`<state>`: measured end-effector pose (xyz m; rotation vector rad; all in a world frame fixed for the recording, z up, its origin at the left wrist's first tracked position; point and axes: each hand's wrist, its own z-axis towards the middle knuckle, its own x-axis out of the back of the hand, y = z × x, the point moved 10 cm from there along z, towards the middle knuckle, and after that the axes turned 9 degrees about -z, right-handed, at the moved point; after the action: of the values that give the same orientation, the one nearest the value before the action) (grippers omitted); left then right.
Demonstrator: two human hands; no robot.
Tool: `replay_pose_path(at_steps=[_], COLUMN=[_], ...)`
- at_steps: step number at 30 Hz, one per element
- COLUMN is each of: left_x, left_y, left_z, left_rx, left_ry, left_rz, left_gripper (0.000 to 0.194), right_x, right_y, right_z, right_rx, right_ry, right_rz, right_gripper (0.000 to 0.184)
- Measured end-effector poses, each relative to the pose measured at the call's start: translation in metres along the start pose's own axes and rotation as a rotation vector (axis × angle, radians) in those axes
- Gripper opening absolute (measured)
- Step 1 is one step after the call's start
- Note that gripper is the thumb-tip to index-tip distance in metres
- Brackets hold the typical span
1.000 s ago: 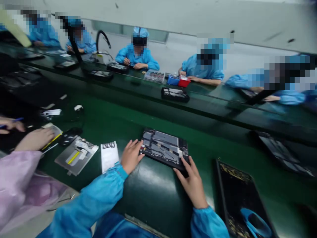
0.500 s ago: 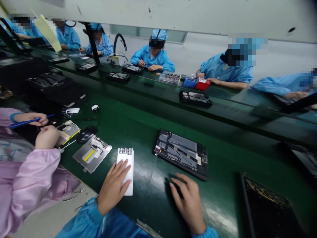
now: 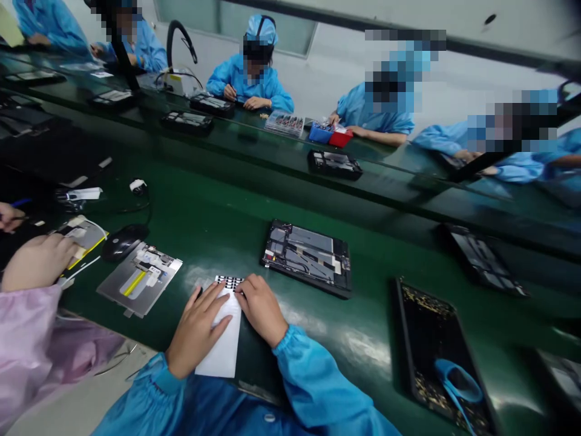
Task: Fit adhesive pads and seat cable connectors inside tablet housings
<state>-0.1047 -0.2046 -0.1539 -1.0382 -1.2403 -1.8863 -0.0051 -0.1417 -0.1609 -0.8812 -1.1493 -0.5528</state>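
Observation:
A white sticker sheet point(image 3: 222, 354) lies at the bench's near edge, with rows of small black stickers point(image 3: 230, 282) along its far end. My left hand point(image 3: 194, 327) rests flat on the sheet's left side with its fingers stretched out. At the far right corner, my right hand point(image 3: 262, 309) has its fingers bent and pressed together on the sheet beside the black stickers. Its fingertips partly hide that corner, so I cannot make out whether one sticker is lifted. Beyond my right hand sits an opened tablet-like device point(image 3: 308, 257) with its inner parts showing.
Left of the sheet are a metal-backed panel point(image 3: 140, 278), a computer mouse point(image 3: 124, 241) and a co-worker's hand point(image 3: 40, 260). A black tray point(image 3: 436, 339) with gold-coloured small parts and a blue strap point(image 3: 458, 381) stands right. Opened devices line the raised shelf point(image 3: 254, 157).
My right hand has moved left from the bare bench to the sheet's far corner, its fingers closing there. The sheet's near end has swung left. The view has shifted right.

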Motion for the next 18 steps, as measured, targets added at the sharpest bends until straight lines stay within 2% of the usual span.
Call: replay_pose_path(at_steps=[6,11,15,18], left_x=[-0.003,-0.009,-0.012,-0.005], left_y=[0.001,0.001,-0.01,-0.028], left_z=[0.0,-0.001,0.002,0.012], left_rx=[0.002,0.012,0.002,-0.022], left_ry=[-0.01,-0.036,-0.043,-0.046], left_rz=[-0.019,0.021,0.047,0.065], left_gripper=[0.04,0.037,0.042,0.044], right_x=[-0.013,-0.016,-0.001,0.029], right_y=[-0.003,-0.003,0.002,0.013], right_z=[0.01,0.018,0.008,-0.016], right_rx=[-0.022,0.015,0.04,0.02], right_ry=[-0.074,-0.099,-0.06,0.097], right_rz=[-0.093,-0.071,0.063,0.41], right_gripper=[0.012,0.012,0.006,0.006])
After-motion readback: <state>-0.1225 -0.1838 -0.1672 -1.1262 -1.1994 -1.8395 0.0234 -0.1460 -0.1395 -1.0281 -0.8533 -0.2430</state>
